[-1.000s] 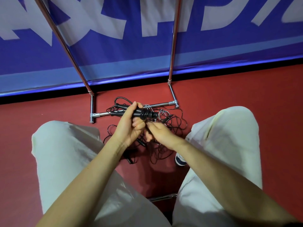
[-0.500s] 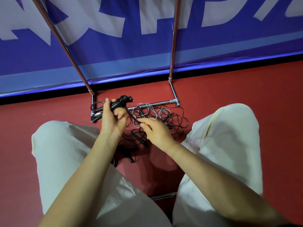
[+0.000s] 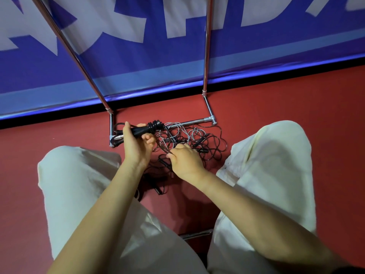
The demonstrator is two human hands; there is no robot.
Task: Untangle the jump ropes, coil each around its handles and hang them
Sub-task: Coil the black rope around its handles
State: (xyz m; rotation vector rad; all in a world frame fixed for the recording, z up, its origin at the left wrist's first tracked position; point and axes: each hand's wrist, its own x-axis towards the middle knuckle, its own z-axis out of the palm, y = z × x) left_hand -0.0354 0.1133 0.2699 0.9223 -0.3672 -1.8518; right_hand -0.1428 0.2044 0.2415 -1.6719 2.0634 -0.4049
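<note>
The black handles (image 3: 141, 130) of one jump rope are held together in the left hand (image 3: 136, 147), with the fingers closed around them. A few turns of black cord (image 3: 156, 125) are wound on the end of the handles that sticks out past the thumb side of this grip, toward the right. The other end of the handles comes out of the grip on the far left, over the corner of the rack base (image 3: 111, 133).

A thin cord is pinched by the right hand (image 3: 186, 161), thumb and fingers pressed together on it. This cord runs up from the pinch toward the wound end of the handles. The 2 hands are near each other but not touching.

The tangle (image 3: 194, 140) of remaining ropes lies on the red floor (image 3: 276, 99) just beyond and below the right hand's pinch, partly hidden by that hand. Grey and black cords are mixed in it, and some small black handles are seen among the loops. How many ropes are in it cannot be told. The tangle reaches up to the front bar (image 3: 191, 122) of the rack, which is behind the wound end of the held handles.

Both knees, in white trousers (image 3: 276, 155), are seen on each side of the hands.
</note>
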